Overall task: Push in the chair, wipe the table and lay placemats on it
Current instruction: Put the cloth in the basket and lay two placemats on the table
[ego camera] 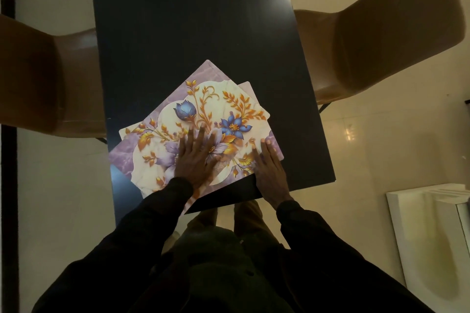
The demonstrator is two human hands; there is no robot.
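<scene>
Floral placemats (pixel 203 107) with purple borders, blue and violet flowers and orange leaves lie in a skewed stack at the near end of the dark table (pixel 190 20). My left hand (pixel 197 157) lies flat on the top mat with fingers spread. My right hand (pixel 268 168) rests with straight fingers on the stack's right corner, partly on the table. One brown chair (pixel 38 79) stands at the table's left side and another brown chair (pixel 381 33) at its right side.
A white foam piece (pixel 432 223) lies on the cream floor at the right. A dark frame (pixel 7 58) runs along the left edge. My dark sleeves and legs fill the bottom of the view.
</scene>
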